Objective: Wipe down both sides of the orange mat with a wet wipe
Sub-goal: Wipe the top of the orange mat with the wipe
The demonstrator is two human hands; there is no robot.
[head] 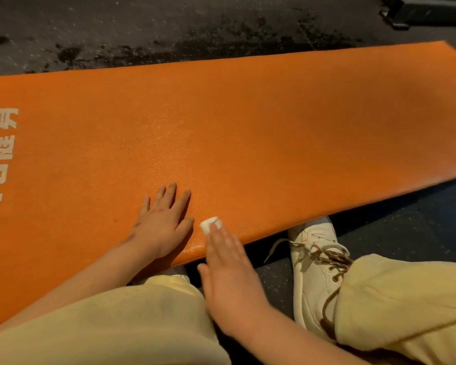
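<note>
Item: flat orange textured foam mat [248, 127], lying printed side up on the dark speckled floor [169, 27], its near edge overlapping the toe of a cream lace-up shoe [316, 259].
Left hand [163, 222]: lying flat on the mat with fingers spread, apparently bracing it.
Right hand [229, 272]: fingers straight, pressing a small folded white wet wipe [209, 224] onto the mat just inside the near edge.
Step, as judged: side 1 is being wiped.
Next: long strokes across the rest of the surface, then flipping the mat for side 2.

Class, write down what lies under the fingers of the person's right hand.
A white wipe pokes out from under the straight fingers of the right hand, lying on the orange mat near its front edge. The rest of the wipe is covered.
</note>
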